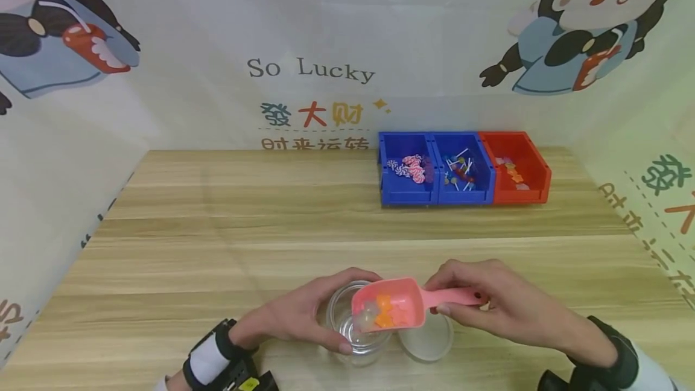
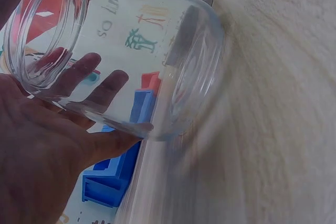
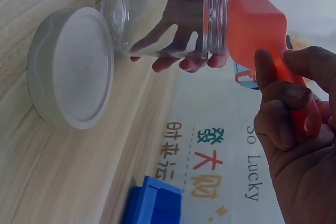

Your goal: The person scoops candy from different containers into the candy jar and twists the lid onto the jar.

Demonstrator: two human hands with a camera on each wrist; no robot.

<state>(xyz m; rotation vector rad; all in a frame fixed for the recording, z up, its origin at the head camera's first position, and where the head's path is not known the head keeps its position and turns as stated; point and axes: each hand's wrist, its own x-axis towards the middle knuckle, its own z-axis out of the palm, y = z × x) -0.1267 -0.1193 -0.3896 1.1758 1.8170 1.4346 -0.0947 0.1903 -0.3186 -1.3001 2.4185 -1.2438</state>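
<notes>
My left hand (image 1: 304, 314) holds a clear jar (image 1: 338, 311) round its side, fingers behind and thumb in front. The jar stands upright on the table and looks empty in the left wrist view. In my right hand (image 1: 505, 301) is a pink scoop (image 1: 411, 294), gripped by its handle. Several orange, pink and pale gummy candies (image 1: 383, 312) lie in the scoop, toward its front edge. The scoop's front is over the jar's mouth, close to the rim in the right wrist view. A white round lid (image 1: 428, 343) lies just right of the jar.
At the back right stand two joined blue bins and a red bin (image 1: 534, 183). The left blue bin (image 1: 407, 195) has twisted-wrapped candies, the middle blue bin (image 1: 461, 197) lollipops (image 1: 460, 171), the red one more gummies (image 1: 511, 171). Printed cloth (image 1: 320, 29) walls the wooden table (image 1: 217, 228).
</notes>
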